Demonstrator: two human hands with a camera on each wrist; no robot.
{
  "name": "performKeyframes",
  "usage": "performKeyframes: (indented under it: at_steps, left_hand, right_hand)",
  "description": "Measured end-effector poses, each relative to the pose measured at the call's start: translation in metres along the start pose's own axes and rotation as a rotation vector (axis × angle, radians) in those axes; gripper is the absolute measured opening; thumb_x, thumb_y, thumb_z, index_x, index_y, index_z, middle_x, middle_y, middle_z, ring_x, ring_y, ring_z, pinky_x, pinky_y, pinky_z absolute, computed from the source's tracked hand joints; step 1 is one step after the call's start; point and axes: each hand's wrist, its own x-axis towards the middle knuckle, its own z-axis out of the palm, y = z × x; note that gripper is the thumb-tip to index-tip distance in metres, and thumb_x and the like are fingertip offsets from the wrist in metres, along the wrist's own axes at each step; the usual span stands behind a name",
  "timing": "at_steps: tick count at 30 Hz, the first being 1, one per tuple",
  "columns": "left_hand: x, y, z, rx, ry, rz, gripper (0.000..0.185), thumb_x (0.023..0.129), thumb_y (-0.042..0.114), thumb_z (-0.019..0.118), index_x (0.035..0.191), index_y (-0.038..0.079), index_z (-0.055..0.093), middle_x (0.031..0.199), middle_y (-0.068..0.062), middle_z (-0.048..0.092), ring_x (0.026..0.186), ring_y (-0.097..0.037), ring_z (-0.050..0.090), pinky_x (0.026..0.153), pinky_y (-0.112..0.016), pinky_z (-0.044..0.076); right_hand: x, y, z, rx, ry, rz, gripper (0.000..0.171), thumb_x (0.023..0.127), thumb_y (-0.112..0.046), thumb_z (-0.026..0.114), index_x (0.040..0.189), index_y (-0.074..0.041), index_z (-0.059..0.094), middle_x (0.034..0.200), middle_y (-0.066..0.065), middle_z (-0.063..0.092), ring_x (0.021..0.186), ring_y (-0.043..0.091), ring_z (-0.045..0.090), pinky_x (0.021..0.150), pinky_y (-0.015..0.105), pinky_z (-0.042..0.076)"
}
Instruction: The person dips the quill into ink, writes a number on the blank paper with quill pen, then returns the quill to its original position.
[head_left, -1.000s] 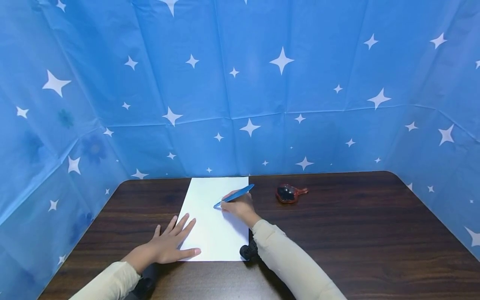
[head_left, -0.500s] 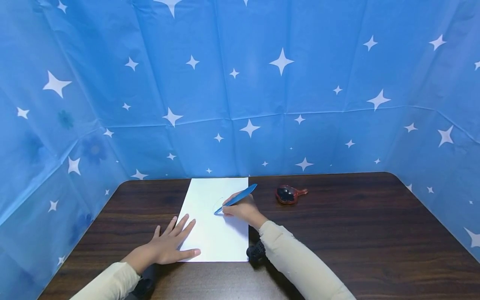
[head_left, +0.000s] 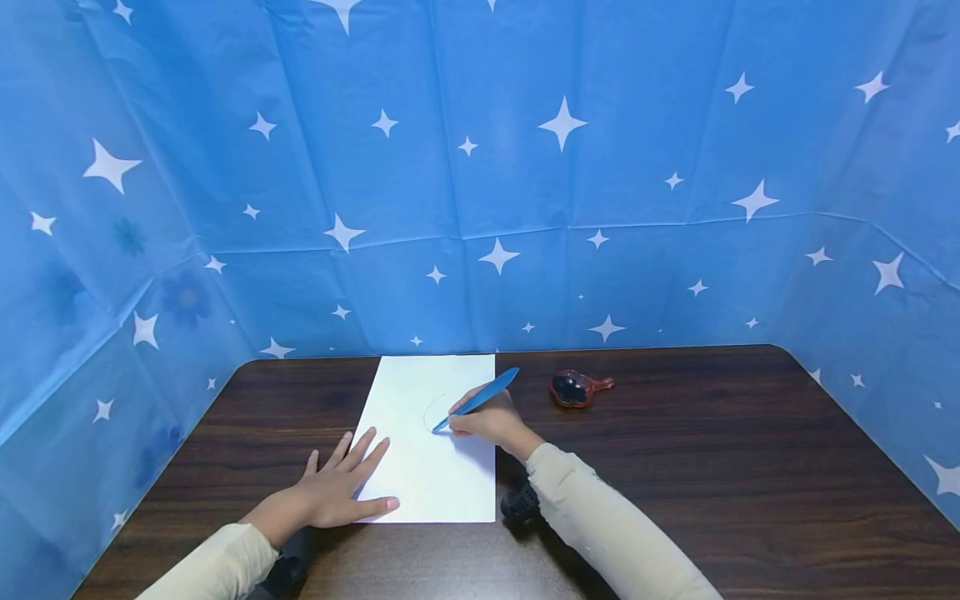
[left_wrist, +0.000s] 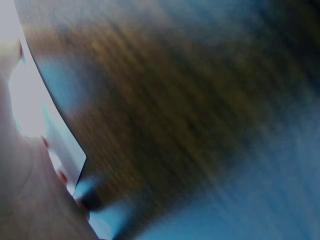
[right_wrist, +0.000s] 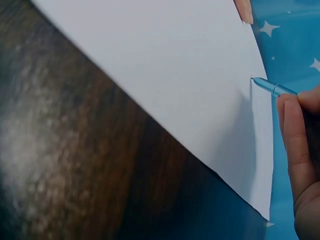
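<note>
A white sheet of paper [head_left: 420, 483] lies on the dark wooden table. My right hand [head_left: 487, 419] pinches a blue feather-shaped pen [head_left: 486, 393], its tip down at the paper. A thin curved line [head_left: 426, 410] shows just left of the tip. In the right wrist view the pen [right_wrist: 274, 89] tapers to a dark point at the sheet, between thumb and fingers. My left hand [head_left: 337, 490] rests with spread fingers over the paper's lower left edge, and its palm [left_wrist: 30, 185] fills the left side of the left wrist view.
To the right of the paper sits a small red-brown object with a glossy black top and a short handle [head_left: 576, 389]. The brown wood-grain table [head_left: 712, 467] reaches back to a blue curtain [head_left: 480, 183] with white stars.
My right hand has moved the pen tip slightly toward me and right, and the curved line on the paper has grown longer. The left hand stays in place.
</note>
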Motion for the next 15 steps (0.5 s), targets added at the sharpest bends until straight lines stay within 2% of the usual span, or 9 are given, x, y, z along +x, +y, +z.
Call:
performKeyframes:
  at_steps: [15]
  left_hand:
    - [0.003, -0.005, 0.005, 0.0, 0.018, 0.005, 0.099, 0.08, 0.079, 0.045, 0.155, 0.02, 0.017, 0.162, -0.008, -0.001, 0.146, -0.041, -0.005, 0.101, -0.076, -0.007]
  right_hand:
    - [-0.004, 0.003, -0.013, 0.042, -0.014, 0.019, 0.008, 0.079, -0.005, 0.074, 0.087, -0.004, 0.074, 0.077, 0.006, 0.072, 0.068, 0.017, 0.07, 0.064, 0.03, 0.058]
